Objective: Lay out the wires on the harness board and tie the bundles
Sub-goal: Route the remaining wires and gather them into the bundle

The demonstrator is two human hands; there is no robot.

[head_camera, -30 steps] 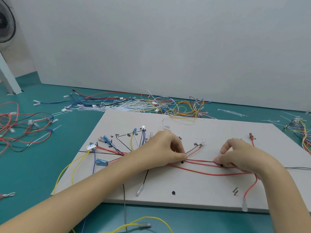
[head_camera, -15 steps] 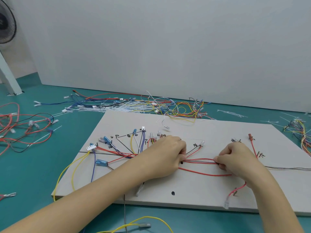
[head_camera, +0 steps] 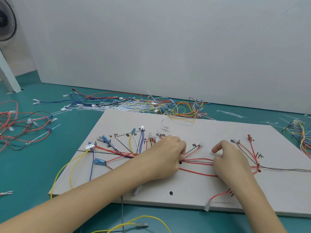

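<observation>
The pale harness board (head_camera: 193,128) lies flat on the green table, marked with black lines, dots and labels. Red, grey, yellow, blue and white wires fan out over its left half and merge into a red and grey wire bundle (head_camera: 198,160) that runs across the middle. My left hand (head_camera: 165,155) pinches this bundle at its left end beside a black dot. My right hand (head_camera: 230,158) holds the same bundle at its right end, index finger raised. A loose red wire (head_camera: 198,173) sags below the bundle between both hands.
A heap of spare wires and white cable ties (head_camera: 134,105) lies behind the board. More red and black wires (head_camera: 21,125) lie at the left, another coloured wire pile (head_camera: 301,137) at the right edge. A yellow wire (head_camera: 134,222) curls in front. A fan (head_camera: 6,19) stands far left.
My right hand has slid left along the bundle, closer to my left hand. The red wire with its clear terminal at the board's front edge has been drawn left too. My left hand stays put.
</observation>
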